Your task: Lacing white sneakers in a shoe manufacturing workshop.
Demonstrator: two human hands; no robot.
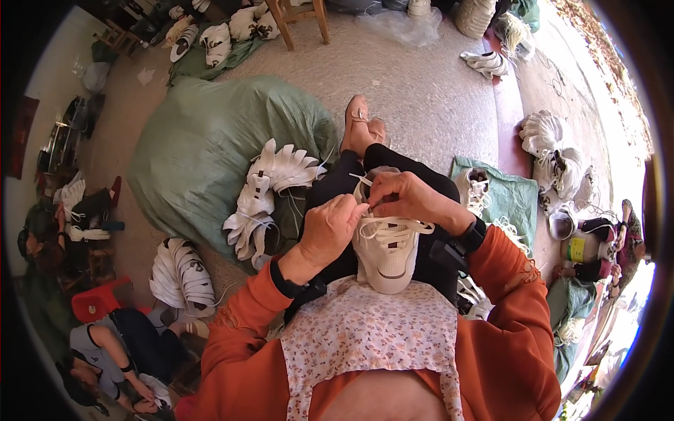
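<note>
A white sneaker lies on my lap, its toe toward my body. White shoelace crosses its upper, with a loop out to the right side and a loose end standing up near the ankle opening. My left hand is closed at the left edge of the lacing, thumb and forefinger pinched on the lace. Opposite it, my right hand bends over the eyelets, fingertips also pinched on lace and almost touching the left fingertips. The fingers partly cover the upper eyelets and tongue.
Left of my legs, a big green sack bears stacked white shoe uppers. More uppers lie on the floor. At right, a laced shoe rests on green cloth. Other people sit at far left and right, near a red stool.
</note>
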